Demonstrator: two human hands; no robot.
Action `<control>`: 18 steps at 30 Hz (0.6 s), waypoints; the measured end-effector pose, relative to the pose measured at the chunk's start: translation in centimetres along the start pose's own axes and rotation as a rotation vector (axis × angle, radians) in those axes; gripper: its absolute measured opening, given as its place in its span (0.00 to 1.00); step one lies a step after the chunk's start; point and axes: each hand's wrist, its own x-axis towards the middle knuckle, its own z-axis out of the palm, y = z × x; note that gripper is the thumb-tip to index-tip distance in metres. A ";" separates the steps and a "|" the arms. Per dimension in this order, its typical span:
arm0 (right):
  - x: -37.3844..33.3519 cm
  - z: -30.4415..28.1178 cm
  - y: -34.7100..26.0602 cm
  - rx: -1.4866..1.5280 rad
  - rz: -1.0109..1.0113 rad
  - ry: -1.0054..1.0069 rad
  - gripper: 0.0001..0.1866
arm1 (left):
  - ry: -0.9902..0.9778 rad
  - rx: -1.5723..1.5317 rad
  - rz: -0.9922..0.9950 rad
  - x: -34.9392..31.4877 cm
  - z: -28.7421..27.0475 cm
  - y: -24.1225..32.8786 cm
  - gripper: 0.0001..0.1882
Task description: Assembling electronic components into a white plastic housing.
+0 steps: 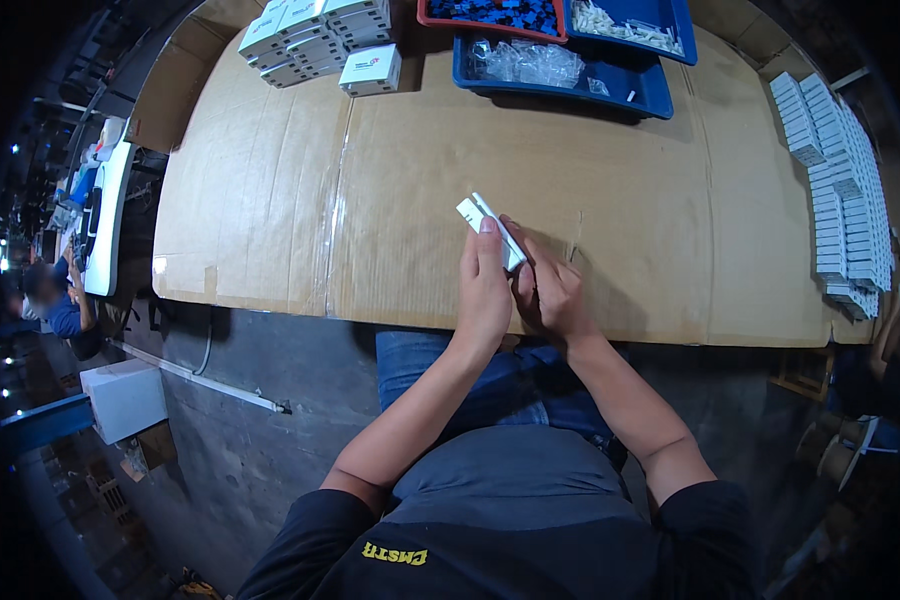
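Note:
A small white plastic housing [470,210], oblong with dark slots near its far end, is held tilted above the cardboard-covered table near its front edge. My left hand [484,290] is closed round it, with the thumb lying along its upper face. Close against its near right end is my right hand [555,295], with the fingers curled in. Those fingertips are partly hidden, so whether they pinch the housing or a small part beside it is unclear.
White boxes [370,70] are stacked at the far left. Trays stand at the back: a red tray [440,22] of blue parts, a blue tray [660,95] of clear parts, another of white pieces. Stacked white housings [840,190] line the right edge. A person [65,310] sits far left.

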 end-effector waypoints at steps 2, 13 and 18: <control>-0.2 0.1 0.2 -0.019 -0.023 0.019 0.20 | 0.025 0.011 0.013 -0.1 0.2 0.1 0.21; 0.0 0.0 -0.6 -0.007 0.015 0.008 0.21 | 0.069 -0.016 0.094 0.0 0.3 -0.5 0.27; 0.8 -0.5 -1.0 0.103 0.056 -0.039 0.22 | 0.013 0.008 0.090 0.4 -0.9 -0.7 0.29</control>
